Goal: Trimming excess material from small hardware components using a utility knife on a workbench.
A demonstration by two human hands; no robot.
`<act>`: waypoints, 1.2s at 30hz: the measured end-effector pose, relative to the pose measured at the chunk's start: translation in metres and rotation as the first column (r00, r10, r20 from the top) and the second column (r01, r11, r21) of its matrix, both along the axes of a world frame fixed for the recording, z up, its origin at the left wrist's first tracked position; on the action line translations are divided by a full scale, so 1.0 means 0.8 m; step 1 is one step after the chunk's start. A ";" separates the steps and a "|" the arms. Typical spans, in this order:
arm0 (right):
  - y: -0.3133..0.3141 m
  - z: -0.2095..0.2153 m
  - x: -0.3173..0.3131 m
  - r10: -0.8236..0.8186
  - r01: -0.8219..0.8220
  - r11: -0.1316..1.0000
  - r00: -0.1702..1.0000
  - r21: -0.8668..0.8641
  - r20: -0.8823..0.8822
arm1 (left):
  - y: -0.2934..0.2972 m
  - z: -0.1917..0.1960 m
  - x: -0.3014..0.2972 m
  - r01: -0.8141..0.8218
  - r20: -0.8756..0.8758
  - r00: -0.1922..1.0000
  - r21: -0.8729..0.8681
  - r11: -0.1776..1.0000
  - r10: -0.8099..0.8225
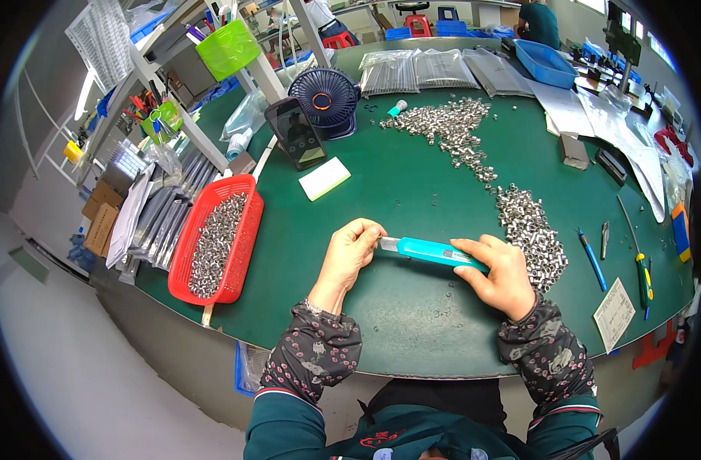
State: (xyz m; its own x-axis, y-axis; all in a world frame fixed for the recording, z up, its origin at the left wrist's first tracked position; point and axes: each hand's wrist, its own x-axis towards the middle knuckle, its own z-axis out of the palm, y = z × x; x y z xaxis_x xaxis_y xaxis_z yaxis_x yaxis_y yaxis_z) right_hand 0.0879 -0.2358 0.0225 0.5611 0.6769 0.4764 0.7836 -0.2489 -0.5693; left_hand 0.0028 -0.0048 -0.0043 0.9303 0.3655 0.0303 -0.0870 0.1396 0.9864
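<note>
Red letters (382, 440) are on the front of the person's dark green top (446, 428). A white paper slip (615, 316), on the right of the tabletop (412, 337), has print too tiny to read. The blue box cutter (431, 251) and the white sheet (99, 38) hanging top left have small marks, also too tiny to read.

The knife (428, 251) is slim, with a teal body and a bare silver blade (389, 244) out at its front end. It lies almost level above the desk (412, 337), blade to the left, its rear end slightly nearer the person. The right grip (497, 272) holds that rear end between thumb and fingers; the blade's tip meets the fingertips of the left grip (349, 254), where any small piece pinched is too small to make out.
</note>
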 end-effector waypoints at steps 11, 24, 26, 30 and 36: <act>0.003 0.007 -0.006 -0.014 0.011 1.000 0.923 0.010 0.383 | 0.002 -0.001 -0.001 0.033 -0.082 0.996 -0.122 0.992 -0.043; 0.000 0.000 0.002 0.068 -0.065 0.997 0.996 0.050 -0.064 | -0.001 -0.002 0.001 -0.040 -0.101 0.995 -0.141 0.989 0.026; -0.001 -0.003 0.005 0.088 -0.086 0.996 0.994 0.032 -0.069 | -0.002 -0.002 0.002 -0.026 -0.105 0.994 -0.116 0.993 0.014; -0.003 0.003 0.004 0.067 -0.068 0.997 0.996 -0.018 -0.053 | -0.005 0.001 0.001 0.020 -0.125 0.992 0.047 0.999 -0.014; 0.002 0.007 -0.001 0.043 -0.064 0.996 0.956 0.063 0.289 | 0.001 0.003 0.001 0.045 -0.174 0.981 -0.250 0.967 -0.091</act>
